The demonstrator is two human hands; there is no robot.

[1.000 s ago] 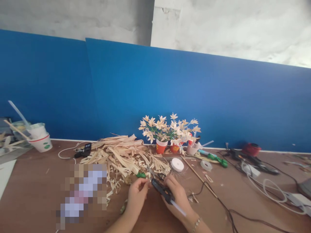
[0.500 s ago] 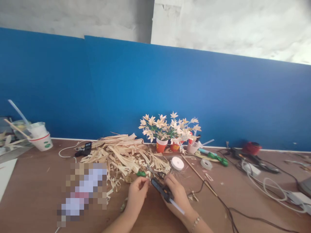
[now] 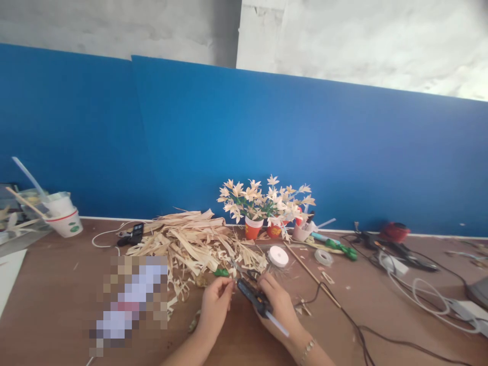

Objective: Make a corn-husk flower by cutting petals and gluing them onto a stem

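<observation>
Wrapped round a black hot glue gun [image 3: 252,297] is my right hand [image 3: 280,305]; a translucent glue stick [image 3: 277,324] pokes out of the gun's back end, and its nozzle points toward my other hand. My left hand [image 3: 216,305] is closed in a pinch just left of the nozzle, and what sits between its fingertips is too small to make out. Right beyond those fingers lies a green piece [image 3: 221,272]. Scissors [image 3: 249,274] rest partly hidden behind the glue gun. A heap of dry pale husk strips [image 3: 198,239] spreads behind both hands.
Flowers made of pale petals stand in red cups [image 3: 253,230] at the back. Nearby are a white ribbon roll [image 3: 278,256], a tape roll [image 3: 324,257] and a thin stick [image 3: 310,272]. Cables [image 3: 415,300] run over the right side. At left stands a paper cup [image 3: 65,223].
</observation>
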